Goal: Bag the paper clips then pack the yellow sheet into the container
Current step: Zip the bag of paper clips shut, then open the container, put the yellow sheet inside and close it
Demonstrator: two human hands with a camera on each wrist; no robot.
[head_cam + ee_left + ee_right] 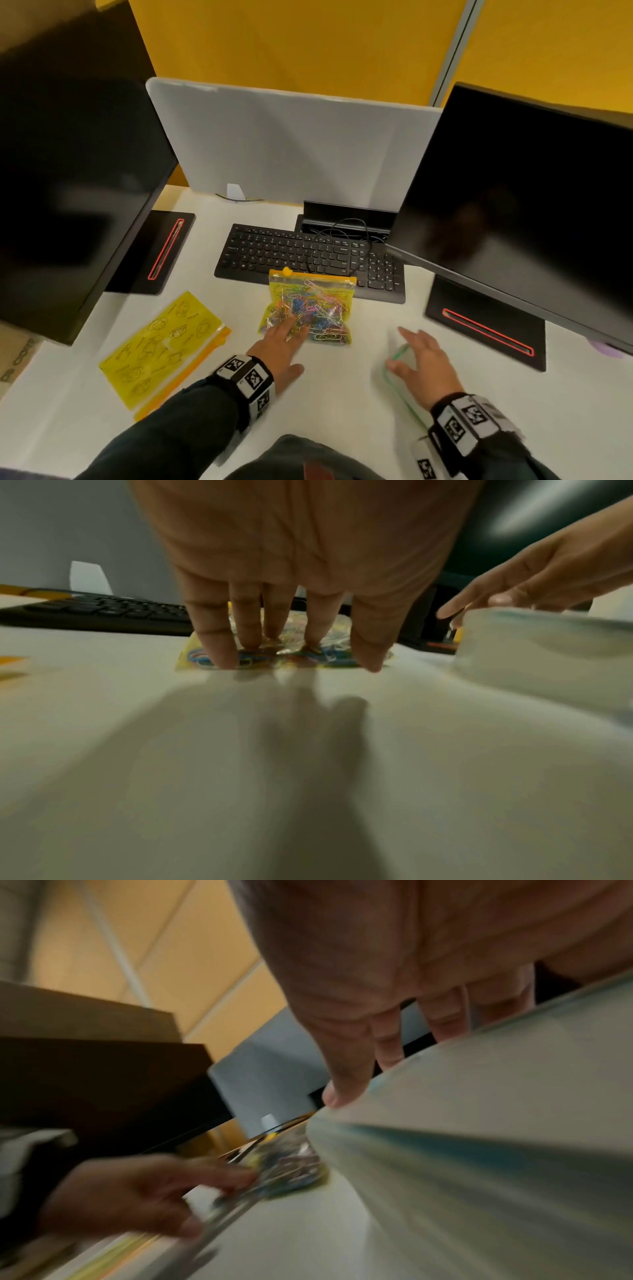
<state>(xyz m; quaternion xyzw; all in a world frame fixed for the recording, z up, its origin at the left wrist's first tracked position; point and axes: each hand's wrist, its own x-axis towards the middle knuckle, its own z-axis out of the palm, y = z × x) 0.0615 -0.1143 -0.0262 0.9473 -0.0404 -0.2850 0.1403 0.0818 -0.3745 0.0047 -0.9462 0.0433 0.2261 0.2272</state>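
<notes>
A zip bag (pixel 310 303) full of coloured paper clips lies on the white desk, just in front of the keyboard. My left hand (pixel 286 337) presses straight fingers (pixel 219 653) onto the bag's near edge (pixel 298 660). To the right stands a clear container (pixel 399 358) with a green rim, blurred in the wrist views (pixel 548 647) (pixel 479 1123). My right hand (pixel 423 358) lies spread over its top, fingers (pixel 346 1085) reaching past the rim. The yellow sheet (pixel 161 346) with black drawings lies flat at the left, untouched.
A black keyboard (pixel 274 255) with a cable across it sits behind the bag. Two dark monitors (pixel 68 205) (pixel 531 205) overhang the desk on both sides, their bases (pixel 486 329) on the surface. A grey divider (pixel 291 147) closes the back.
</notes>
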